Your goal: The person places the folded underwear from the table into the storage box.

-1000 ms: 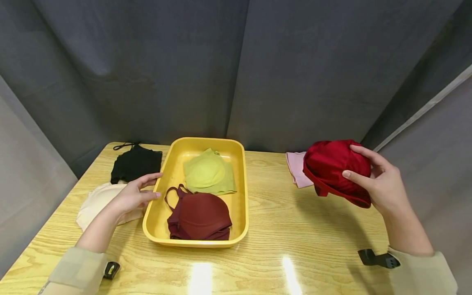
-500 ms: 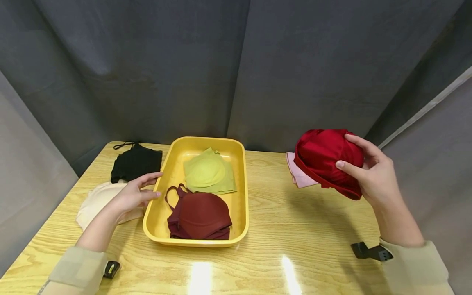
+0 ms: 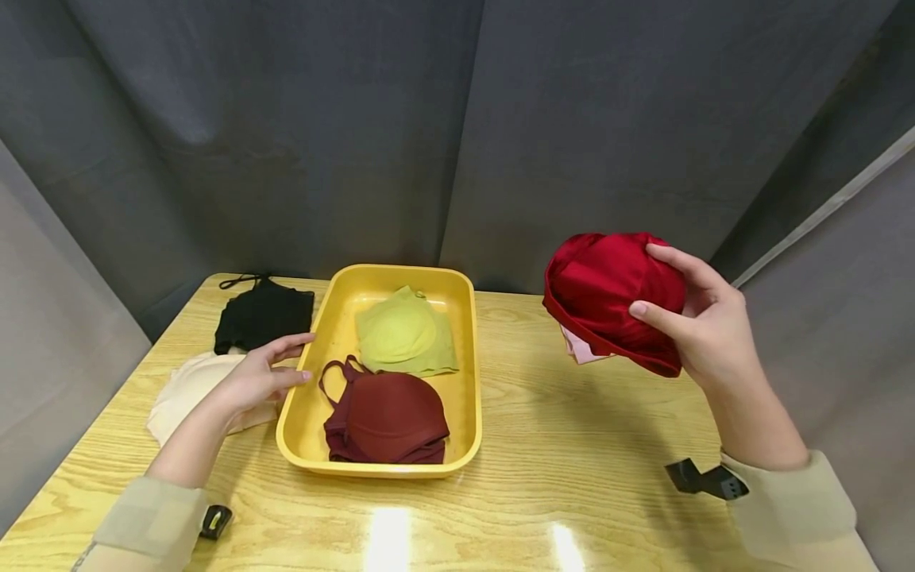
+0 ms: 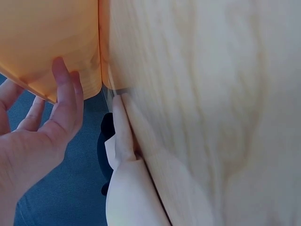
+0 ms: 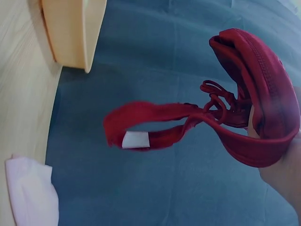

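In the head view my right hand grips a shiny red bra by the cup, thumb on the near face, held up above the right side of the table. The right wrist view shows its strap dangling with a white label. My left hand rests at the left rim of a yellow tray, fingers loosely extended, some against the outer wall in the left wrist view. Inside the tray lie a yellow-green bra top at the back and a folded maroon bra in front.
Left of the tray, a black strappy top and a cream garment lie on the wooden table. A folded pink cloth shows partly beneath the red bra. Grey curtains hang behind and at both sides.
My right hand has carried the red bra leftward and slightly up, over the pink cloth in the head view. The left hand and the tray have stayed put.
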Demonstrator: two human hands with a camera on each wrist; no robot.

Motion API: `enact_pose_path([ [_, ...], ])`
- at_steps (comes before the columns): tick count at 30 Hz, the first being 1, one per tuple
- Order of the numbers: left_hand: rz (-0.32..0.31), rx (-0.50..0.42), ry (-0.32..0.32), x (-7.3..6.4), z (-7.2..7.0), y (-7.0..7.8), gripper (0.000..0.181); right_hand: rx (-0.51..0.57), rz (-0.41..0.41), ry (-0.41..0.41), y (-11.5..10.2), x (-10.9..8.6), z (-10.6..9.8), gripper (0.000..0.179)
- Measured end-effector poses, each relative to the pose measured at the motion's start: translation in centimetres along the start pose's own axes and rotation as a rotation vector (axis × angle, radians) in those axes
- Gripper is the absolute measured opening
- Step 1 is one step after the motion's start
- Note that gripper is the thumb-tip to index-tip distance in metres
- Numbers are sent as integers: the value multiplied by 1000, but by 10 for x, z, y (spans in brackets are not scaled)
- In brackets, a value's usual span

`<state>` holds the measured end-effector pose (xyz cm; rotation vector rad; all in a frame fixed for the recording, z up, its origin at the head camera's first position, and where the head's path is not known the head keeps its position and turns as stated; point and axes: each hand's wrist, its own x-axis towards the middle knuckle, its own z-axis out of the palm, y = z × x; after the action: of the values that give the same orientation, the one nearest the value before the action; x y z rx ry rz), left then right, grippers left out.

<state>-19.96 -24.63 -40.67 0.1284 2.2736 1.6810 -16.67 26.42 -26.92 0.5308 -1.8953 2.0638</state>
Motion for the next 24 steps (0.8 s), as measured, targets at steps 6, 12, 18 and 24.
enact_pose_path([
  [6,7,-8,-2,-1,0,1,66,15,-37,-52,-7,2,16,59],
  [12,9,-6,-2,0,0,0,66,30,-73,-109,-13,2,32,61],
  [18,6,1,0,0,1,0,66,136,-108,-167,-15,2,46,62],
  [24,3,1,0,0,0,0,66,126,-109,-181,-22,-1,64,61],
])
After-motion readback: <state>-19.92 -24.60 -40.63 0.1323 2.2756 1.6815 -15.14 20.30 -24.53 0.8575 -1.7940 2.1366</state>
